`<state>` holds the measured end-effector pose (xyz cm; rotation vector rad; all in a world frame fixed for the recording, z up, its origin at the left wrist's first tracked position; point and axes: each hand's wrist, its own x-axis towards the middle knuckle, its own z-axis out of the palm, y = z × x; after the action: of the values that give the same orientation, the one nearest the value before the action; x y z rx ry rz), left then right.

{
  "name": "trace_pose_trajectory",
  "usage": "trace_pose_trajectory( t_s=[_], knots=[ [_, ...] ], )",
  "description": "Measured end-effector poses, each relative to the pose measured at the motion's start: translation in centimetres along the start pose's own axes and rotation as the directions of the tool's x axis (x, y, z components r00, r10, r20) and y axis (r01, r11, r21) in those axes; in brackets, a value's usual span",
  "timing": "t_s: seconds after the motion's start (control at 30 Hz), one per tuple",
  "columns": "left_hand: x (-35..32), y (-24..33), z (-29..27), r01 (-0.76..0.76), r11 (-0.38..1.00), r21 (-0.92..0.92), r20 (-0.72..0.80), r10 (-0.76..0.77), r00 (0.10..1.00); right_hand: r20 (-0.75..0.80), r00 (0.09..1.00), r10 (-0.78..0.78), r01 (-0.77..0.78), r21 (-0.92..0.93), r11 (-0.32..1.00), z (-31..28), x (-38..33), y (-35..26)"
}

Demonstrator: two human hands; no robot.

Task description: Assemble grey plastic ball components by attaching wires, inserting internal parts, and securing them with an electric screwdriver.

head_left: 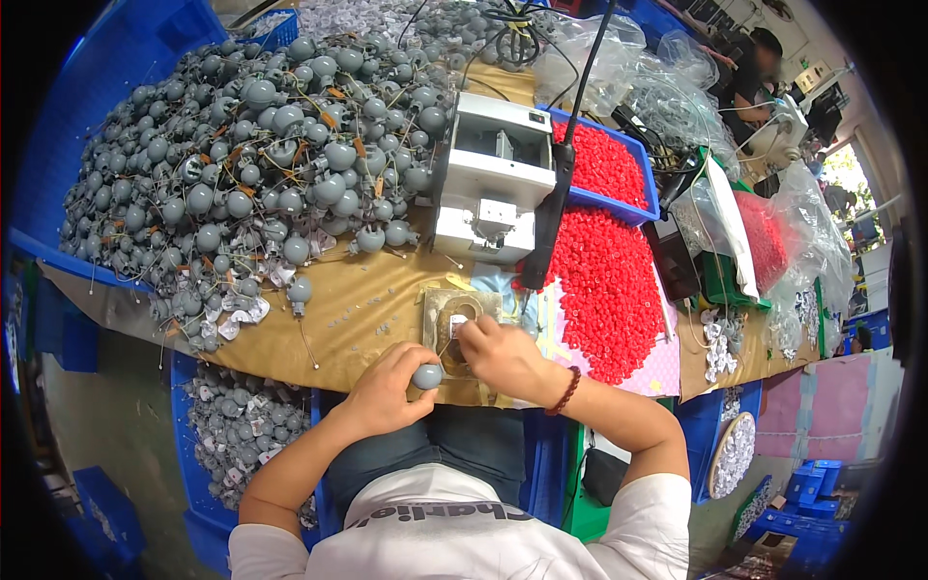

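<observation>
My left hand point(385, 389) is closed round a round grey bulb-shaped piece point(426, 377), which shows between thumb and fingers at the table's front edge. A thin pale wire appears to run up from it. To its right, my right hand point(505, 356) bends over a worn square plate point(433, 305) on the table. Its fingertips are pinched at a small white part point(457, 324) above the plate; their undersides are hidden.
A big heap of grey bulb-shaped pieces point(256, 145) with wires covers the left. Behind my hands stands a white bench machine point(493, 184), a black upright bar point(556, 213) beside it. Small red parts point(604, 290) lie piled on the right, below a blue tray point(650, 184).
</observation>
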<state>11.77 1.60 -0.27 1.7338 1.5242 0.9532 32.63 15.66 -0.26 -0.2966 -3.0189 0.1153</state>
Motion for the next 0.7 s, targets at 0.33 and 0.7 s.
trace_pose_trajectory(
  t_s=[0.33, 0.7],
  knots=[
    [3.0, 0.4, 3.6, -0.094, 0.790, 0.606, -0.093, 0.189, 0.978, -0.203, 0.938, 0.281, -0.176, 0.420, 0.890, 0.6, -2.8, 1.7],
    [3.4, -0.7, 4.1, -0.140, 0.788, 0.600, -0.058, 0.217, 0.974, -0.245, 0.846, 0.473, -0.326, 0.463, 0.824, 2.8, -6.3, 2.9]
  ],
)
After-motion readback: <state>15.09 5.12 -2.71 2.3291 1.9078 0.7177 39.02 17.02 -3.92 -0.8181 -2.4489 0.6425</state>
